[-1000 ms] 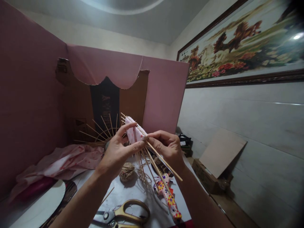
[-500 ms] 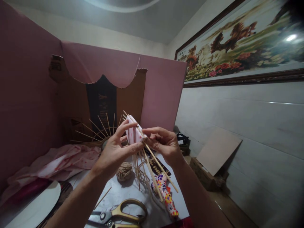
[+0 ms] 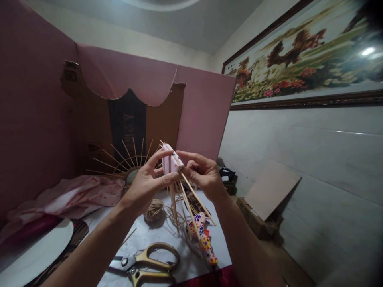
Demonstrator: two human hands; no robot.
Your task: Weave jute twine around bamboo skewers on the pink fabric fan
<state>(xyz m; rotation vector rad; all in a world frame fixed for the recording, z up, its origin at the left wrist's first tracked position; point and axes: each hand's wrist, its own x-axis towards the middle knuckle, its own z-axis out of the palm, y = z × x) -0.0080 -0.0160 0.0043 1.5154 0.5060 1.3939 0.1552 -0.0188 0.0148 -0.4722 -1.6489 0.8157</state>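
Observation:
A small fabric-covered piece (image 3: 171, 164), white-pink with red marks, is held up above the table, with several thin wooden sticks (image 3: 196, 195) running through it and pointing down. My left hand (image 3: 152, 175) grips it from the left, thumb along the lower edge and index finger over the top. At its right edge my right hand (image 3: 202, 171) has thumb and fingers bent together close to where the sticks come out. Below lie a ball of twine (image 3: 153, 210), a colourful flowered object (image 3: 205, 241) and gold-handled scissors (image 3: 149, 263).
Behind the hands stands a fan of sticks (image 3: 128, 159) in front of a cut cardboard panel (image 3: 163, 119). Crumpled pink fabric (image 3: 74, 195) and a white plate-like object (image 3: 38, 251) are at left. A board (image 3: 272, 191) leans by the right wall.
The view has shifted slightly, so the table items appear a little further left and higher. My right index finger has risen off the piece's edge somewhat; the left hand keeps its hold.

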